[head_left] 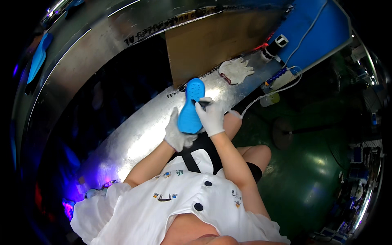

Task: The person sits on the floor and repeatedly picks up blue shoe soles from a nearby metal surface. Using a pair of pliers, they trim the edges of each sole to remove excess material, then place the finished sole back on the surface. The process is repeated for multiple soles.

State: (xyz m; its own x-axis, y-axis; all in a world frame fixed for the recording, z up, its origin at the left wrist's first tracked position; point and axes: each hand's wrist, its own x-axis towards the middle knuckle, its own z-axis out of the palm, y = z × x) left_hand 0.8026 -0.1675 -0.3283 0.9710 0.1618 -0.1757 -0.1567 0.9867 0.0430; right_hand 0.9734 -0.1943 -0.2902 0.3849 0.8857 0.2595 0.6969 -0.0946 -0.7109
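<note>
Dim workshop, green floor (310, 179) at right of frame, shiny metal bench (134, 139) running diag. from lower left up to upper right. Purple-blue glow at lower left of the bench. Brown board (216, 41) stands at top centre, blue panel (310, 28) at upper right w/ a white cable (277, 87) trailing down off it.

Centre of frame: blue clog shoe (191, 107), toe w/ holes pointing up-frame, heel down toward the person, held just above the bench edge.

Left hand (177, 134), white glove, cupped under & around the heel end of the shoe; fingers curled round its left side, thumb side tucked below. Closed grip, holding the shoe.

Right hand (211, 116), white glove too, fingers pinched narrow on a small dark tool (203, 103); tool tip sits on the shoe's right edge near the toe part. Rest of that hand lies against the shoe's right side. What kind of tool: too small to tell.

Both forearms come up from lower centre, bare, out of a white shirt w/ dark buttons.

Spare pair of white gloves (234, 70) lies on the bench up-frame of the shoe, near the board, apart from both hands. Small yellowish bottle (269, 99) at the bench's right edge, below the cable. Another blue shoe-shaped piece (38, 57) at upper left of frame, well apart.
</note>
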